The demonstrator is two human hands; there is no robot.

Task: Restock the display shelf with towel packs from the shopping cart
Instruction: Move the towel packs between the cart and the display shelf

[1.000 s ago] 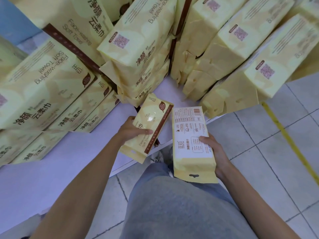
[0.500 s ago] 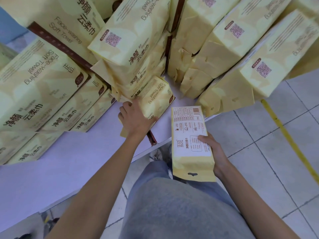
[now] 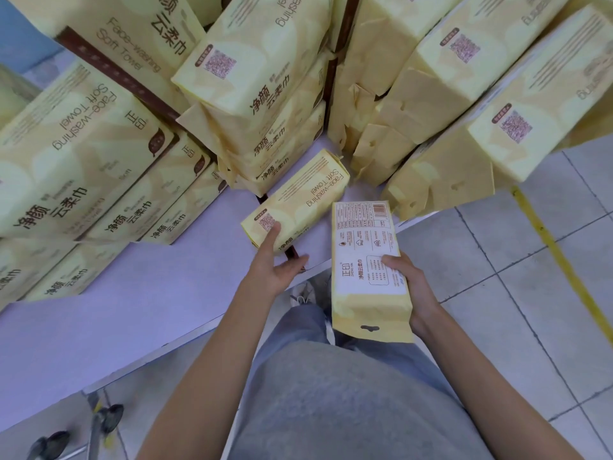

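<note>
A yellow towel pack (image 3: 300, 202) lies on the pale shelf surface (image 3: 132, 310), in front of the stacked packs. My left hand (image 3: 275, 263) is spread with straight fingers, its fingertips touching the near end of that pack. My right hand (image 3: 411, 287) grips a second yellow towel pack (image 3: 366, 270) by its right side, label side up, held above the shelf edge. Stacks of the same packs (image 3: 83, 154) fill the shelf behind.
More pack stacks (image 3: 464, 94) lean at the back right. Grey tiled floor (image 3: 530, 277) with a yellow line (image 3: 560, 257) lies to the right. Cart wheels (image 3: 109, 419) show at the bottom left. My grey trousers fill the bottom centre.
My left hand set its pack down on the shelf and let go of it; the fingers have straightened. The right hand has kept its pack nearly still.
</note>
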